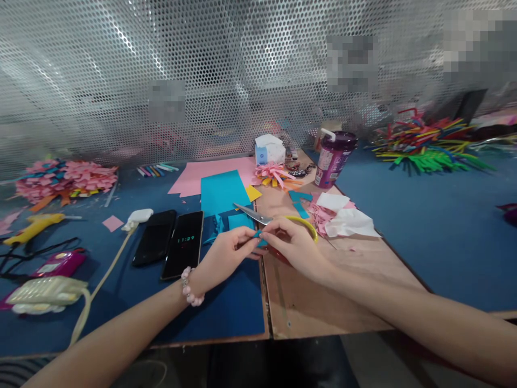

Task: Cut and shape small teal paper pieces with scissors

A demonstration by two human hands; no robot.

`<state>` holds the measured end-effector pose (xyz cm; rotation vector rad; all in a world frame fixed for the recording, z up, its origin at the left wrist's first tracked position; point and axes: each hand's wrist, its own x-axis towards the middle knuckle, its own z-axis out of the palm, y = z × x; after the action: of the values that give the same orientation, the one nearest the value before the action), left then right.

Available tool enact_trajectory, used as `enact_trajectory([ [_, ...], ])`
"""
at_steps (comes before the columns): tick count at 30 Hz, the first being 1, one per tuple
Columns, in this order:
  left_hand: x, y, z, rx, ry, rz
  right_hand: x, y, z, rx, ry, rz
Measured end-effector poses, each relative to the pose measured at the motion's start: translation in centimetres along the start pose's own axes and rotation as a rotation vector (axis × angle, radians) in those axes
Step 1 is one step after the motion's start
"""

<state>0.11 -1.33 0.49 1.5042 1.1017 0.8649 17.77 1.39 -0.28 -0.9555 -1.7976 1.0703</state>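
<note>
Here, close finger work at a paper-strewn table

A perforated metal sheet stands behind the table, whose blue top meets a brown board along a seam. Toward the back, pink paper lies flat, with a turquoise sheet overlapping it. The left hand and the right hand come together over the seam, thumbs and forefingers pinching; whether the two sets of fingertips touch, I cannot tell. Two phones lie just left of the left hand. Yellow-handled scissors overlap the right hand (whether it also grips them is hidden), the blades pointing toward the turquoise sheet. A beaded bracelet circles the left wrist. Smallest is the turquoise scrap, between the hands, pinched by both and mostly covered by their fingers.
</note>
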Motion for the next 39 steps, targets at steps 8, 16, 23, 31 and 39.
enact_trajectory([
  [8,0.0,-0.1,-0.1,0.019,0.011,0.021,0.0,0.0,0.0,-0.011,-0.008,-0.020],
  [16,0.0,0.0,-0.6,0.274,0.165,0.192,-0.1,-0.5,-0.1,-0.039,-0.032,-0.036],
  [23,0.1,-0.1,-0.8,0.328,0.181,0.185,-0.1,-0.3,-0.1,-0.053,-0.036,-0.063],
  [31,0.0,0.4,-0.5,0.249,0.225,0.147,-0.1,-0.4,0.0,-0.081,-0.030,-0.037],
  [39,-0.1,1.1,-0.2,0.163,0.275,0.067,0.2,-0.3,0.1,0.064,-0.070,0.076],
])
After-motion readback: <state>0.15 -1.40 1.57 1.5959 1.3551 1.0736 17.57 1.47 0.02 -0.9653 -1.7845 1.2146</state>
